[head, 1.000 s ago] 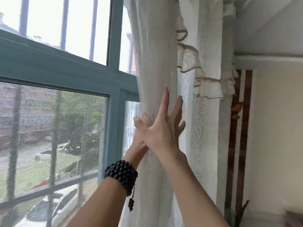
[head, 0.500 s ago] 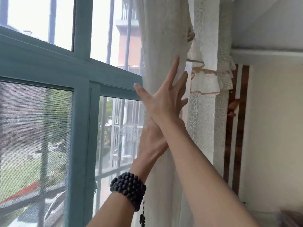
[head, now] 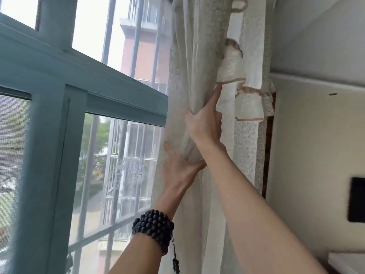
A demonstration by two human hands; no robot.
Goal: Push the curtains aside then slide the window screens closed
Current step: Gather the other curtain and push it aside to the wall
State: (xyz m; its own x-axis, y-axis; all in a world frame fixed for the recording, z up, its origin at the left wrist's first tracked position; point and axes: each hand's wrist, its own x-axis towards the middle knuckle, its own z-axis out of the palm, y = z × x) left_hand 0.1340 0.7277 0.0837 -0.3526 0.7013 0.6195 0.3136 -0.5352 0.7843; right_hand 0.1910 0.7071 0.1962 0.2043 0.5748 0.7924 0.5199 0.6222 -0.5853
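Observation:
A white sheer curtain [head: 193, 56] hangs bunched at the right end of the window, next to a lace curtain with ruffled trim [head: 248, 99]. My right hand [head: 205, 123] presses into the bunch, thumb hooked around its left side and index finger pointing up. Below it my left hand [head: 177, 171], a dark bead bracelet on its wrist, grips the same bunch from the left, fingers hidden in the fabric. The teal window frame [head: 49, 155] stands at the left, with a grey mesh screen [head: 11, 155] behind its far-left pane.
Outside the uncovered pane [head: 118, 165] are metal security bars and a pink building. A cream wall [head: 308, 145] with a dark rectangular panel [head: 357, 198] is at the right, under a sloped ceiling.
Both hands have pushed the sheer curtain further right, uncovering more of the window pane. The right hand went from flat and spread to closing around the fabric; the left hand now grips below it.

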